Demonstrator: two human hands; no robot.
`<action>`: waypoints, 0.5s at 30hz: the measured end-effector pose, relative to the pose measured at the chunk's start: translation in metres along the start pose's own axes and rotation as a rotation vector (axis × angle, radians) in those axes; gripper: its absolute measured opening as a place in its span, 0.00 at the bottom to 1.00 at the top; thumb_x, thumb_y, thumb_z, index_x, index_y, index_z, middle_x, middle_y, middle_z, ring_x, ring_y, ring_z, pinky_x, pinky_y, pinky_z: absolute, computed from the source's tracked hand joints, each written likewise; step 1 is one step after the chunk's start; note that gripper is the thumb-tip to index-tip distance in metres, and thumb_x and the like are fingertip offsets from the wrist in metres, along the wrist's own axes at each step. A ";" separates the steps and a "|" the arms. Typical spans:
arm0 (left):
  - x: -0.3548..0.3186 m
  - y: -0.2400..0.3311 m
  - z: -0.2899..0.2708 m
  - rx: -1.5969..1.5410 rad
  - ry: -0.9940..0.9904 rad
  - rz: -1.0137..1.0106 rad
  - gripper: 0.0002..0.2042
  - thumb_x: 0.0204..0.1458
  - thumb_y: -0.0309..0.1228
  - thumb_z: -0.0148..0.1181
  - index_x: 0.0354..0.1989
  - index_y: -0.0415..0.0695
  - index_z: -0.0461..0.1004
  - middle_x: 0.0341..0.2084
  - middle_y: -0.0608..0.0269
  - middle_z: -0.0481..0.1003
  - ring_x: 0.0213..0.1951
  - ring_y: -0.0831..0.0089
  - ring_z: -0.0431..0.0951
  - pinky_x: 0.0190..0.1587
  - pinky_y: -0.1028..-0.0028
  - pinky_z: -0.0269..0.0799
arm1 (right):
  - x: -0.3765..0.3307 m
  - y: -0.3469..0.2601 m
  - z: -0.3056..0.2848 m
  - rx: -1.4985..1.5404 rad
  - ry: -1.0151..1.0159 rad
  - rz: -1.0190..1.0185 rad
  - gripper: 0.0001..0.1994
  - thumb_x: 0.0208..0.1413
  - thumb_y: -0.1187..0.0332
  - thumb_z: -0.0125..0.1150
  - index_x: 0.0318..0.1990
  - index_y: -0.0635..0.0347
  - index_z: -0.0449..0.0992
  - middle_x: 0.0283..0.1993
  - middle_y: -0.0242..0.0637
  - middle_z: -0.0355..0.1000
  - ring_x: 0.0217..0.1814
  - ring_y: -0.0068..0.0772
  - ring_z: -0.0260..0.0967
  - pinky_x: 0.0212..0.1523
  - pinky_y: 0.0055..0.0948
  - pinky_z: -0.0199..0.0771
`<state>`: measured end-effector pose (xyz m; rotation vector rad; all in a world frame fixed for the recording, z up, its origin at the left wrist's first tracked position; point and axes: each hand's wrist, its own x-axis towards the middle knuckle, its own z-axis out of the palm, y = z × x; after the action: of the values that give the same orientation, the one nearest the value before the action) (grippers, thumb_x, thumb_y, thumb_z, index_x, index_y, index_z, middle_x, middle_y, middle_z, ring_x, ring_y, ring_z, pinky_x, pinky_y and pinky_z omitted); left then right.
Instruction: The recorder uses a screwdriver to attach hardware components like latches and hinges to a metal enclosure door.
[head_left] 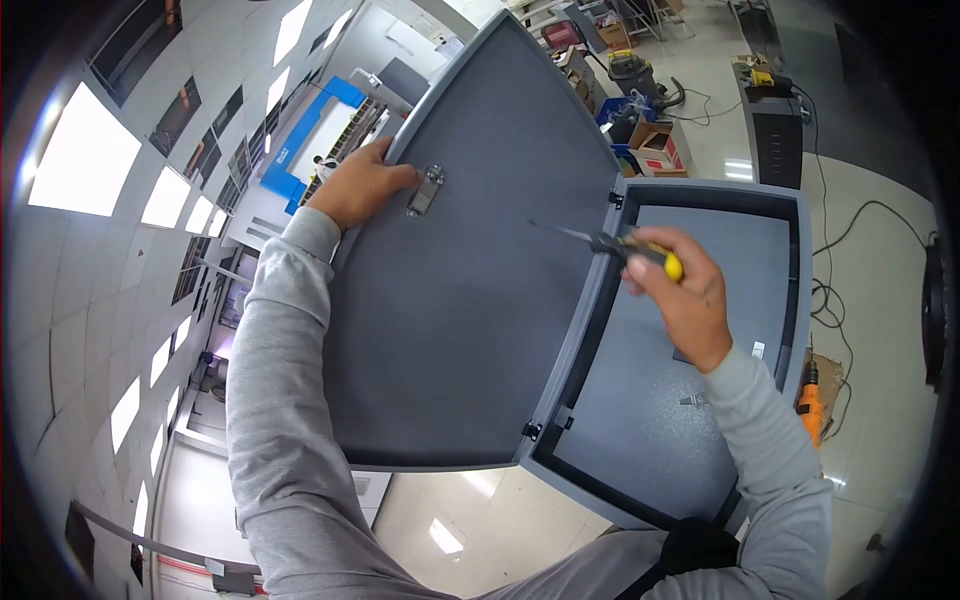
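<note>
Right hand (685,290), gripped screwdriver (608,246), possible label (758,350)

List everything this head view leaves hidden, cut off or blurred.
Head view:
Yellow-and-black-handled screwdriver: tip blurred, apparently by motion, so its type is unclear.
Left hand: fingertips hidden behind the grey metal door.
Grey rectangular metal box: lower right wall partly covered by the grey-sleeved right forearm.
Dark curved object, right: cut off by the lens's black rim.

Screwdriver shaft (576,234) blurred; left fingers (376,149) partly hidden behind door (460,310).
</note>
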<state>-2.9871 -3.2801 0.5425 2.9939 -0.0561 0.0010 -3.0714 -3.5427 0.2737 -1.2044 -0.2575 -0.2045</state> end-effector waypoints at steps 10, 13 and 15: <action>-0.003 0.014 0.015 0.564 0.233 0.256 0.43 0.41 0.40 0.74 0.65 0.38 0.56 0.41 0.38 0.78 0.46 0.43 0.79 0.51 0.56 0.73 | 0.052 -0.015 0.053 0.297 0.010 -0.122 0.14 0.65 0.67 0.58 0.53 0.64 0.74 0.44 0.38 0.76 0.39 0.26 0.78 0.41 0.25 0.83; -0.007 0.025 0.019 0.663 0.251 0.185 0.44 0.41 0.42 0.75 0.64 0.38 0.56 0.41 0.39 0.78 0.45 0.44 0.80 0.48 0.55 0.75 | 0.055 -0.014 0.056 0.292 0.015 -0.106 0.13 0.64 0.67 0.58 0.53 0.64 0.74 0.44 0.38 0.75 0.38 0.26 0.78 0.40 0.25 0.83; -0.010 0.027 0.021 0.727 0.262 0.137 0.44 0.41 0.43 0.76 0.63 0.38 0.57 0.40 0.40 0.78 0.44 0.44 0.80 0.47 0.54 0.76 | 0.057 -0.013 0.057 0.294 0.016 -0.104 0.13 0.64 0.67 0.58 0.53 0.64 0.74 0.43 0.38 0.75 0.38 0.26 0.78 0.40 0.25 0.83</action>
<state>-2.9977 -3.3095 0.5256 3.6652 -0.2875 0.5383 -3.0264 -3.4952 0.3218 -0.8987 -0.3253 -0.2573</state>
